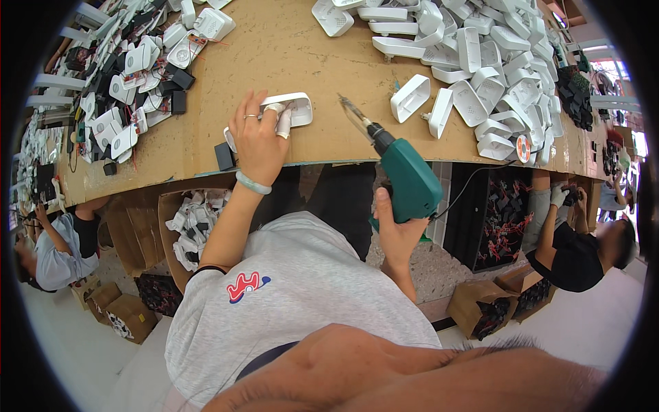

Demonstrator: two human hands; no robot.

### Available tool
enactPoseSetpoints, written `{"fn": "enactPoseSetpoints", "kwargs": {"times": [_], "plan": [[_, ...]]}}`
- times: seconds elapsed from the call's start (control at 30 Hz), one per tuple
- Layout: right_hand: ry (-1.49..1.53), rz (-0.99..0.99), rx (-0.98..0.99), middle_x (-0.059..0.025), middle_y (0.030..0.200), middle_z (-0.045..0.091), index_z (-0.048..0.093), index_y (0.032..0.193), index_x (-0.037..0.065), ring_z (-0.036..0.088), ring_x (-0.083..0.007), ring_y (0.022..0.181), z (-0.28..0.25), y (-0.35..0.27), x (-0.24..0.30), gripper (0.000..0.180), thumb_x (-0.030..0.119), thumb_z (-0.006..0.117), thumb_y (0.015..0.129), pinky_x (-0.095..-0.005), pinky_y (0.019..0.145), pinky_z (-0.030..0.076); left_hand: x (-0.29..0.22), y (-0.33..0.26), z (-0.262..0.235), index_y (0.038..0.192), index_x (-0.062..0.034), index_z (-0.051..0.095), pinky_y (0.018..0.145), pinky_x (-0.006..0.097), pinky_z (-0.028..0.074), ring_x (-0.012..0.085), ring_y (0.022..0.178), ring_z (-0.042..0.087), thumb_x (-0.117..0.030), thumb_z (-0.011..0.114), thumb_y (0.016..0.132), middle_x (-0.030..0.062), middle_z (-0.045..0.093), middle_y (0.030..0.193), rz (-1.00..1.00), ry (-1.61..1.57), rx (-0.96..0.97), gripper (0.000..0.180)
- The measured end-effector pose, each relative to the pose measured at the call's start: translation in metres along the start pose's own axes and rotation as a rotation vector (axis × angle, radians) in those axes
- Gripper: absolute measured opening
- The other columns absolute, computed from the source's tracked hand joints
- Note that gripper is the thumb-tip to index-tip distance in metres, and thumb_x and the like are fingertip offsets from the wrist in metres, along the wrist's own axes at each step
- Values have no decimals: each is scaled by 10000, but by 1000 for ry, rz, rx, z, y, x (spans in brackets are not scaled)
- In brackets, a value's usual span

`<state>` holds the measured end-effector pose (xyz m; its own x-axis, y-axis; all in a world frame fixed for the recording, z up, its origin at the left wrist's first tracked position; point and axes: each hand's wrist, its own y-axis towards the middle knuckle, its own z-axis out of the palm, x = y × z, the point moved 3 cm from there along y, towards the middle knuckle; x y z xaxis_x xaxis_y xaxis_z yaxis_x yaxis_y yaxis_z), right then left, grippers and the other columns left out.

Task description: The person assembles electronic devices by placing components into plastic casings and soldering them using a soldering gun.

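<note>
My left hand (261, 134), with a ring, white coverings on some fingertips and a pale bangle at the wrist, presses on a white plastic housing (299, 110) near the table's front edge. Its fingers reach into the open shell and hide part of it. Under the same hand, another white piece (230, 139) peeks out beside a small black block (224, 156). My right hand (399, 230) is wrapped round the handle of a green soldering gun (412, 175). The gun's thin metal tip points up and left, above the table and apart from the housing.
White housings (473, 51) are heaped at the right, beside a solder spool (523, 147). White units with black blocks and red wires (134, 82) cover the left. A black cord (473, 180) trails from the gun. Below are boxes (171, 226) and a black crate (480, 220). People work at both sides.
</note>
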<state>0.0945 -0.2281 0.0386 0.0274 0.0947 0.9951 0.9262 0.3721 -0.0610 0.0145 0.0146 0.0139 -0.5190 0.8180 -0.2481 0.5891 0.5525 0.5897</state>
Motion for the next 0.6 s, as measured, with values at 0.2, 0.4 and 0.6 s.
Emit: {"fn": "enactPoseSetpoints", "kwargs": {"times": [0.2, 0.4, 0.6], "plan": [[44, -78, -74, -44, 778, 620, 619, 1116, -34, 527, -74, 549, -4, 1, 4, 236, 34, 704, 907, -218, 493, 420, 22, -16, -34, 887, -50, 726, 824, 401, 511, 306, 1039, 624, -132, 767, 802, 102, 677, 1142, -37, -252, 118, 125], [5, -153, -181, -42, 779, 614, 624, 1119, -54, 515, -72, 545, -21, 5, 18, 222, 0, 681, 912, -225, 498, 402, 115, -101, -134, 1118, -11, 672, 883, 349, 542, 244, 1085, 641, 6, 685, 847, 131, 655, 1215, -612, -836, 19, 271], [-58, -235, -290, -41, 805, 632, 635, 1092, -50, 535, -66, 577, -39, 6, 23, 201, 25, 691, 914, -223, 507, 409, 334, -334, -157, 1342, 20, 533, 1009, 387, 493, 253, 1166, 608, -215, 610, 984, 169, 591, 1330, -1259, -1157, -66, 435]]}}
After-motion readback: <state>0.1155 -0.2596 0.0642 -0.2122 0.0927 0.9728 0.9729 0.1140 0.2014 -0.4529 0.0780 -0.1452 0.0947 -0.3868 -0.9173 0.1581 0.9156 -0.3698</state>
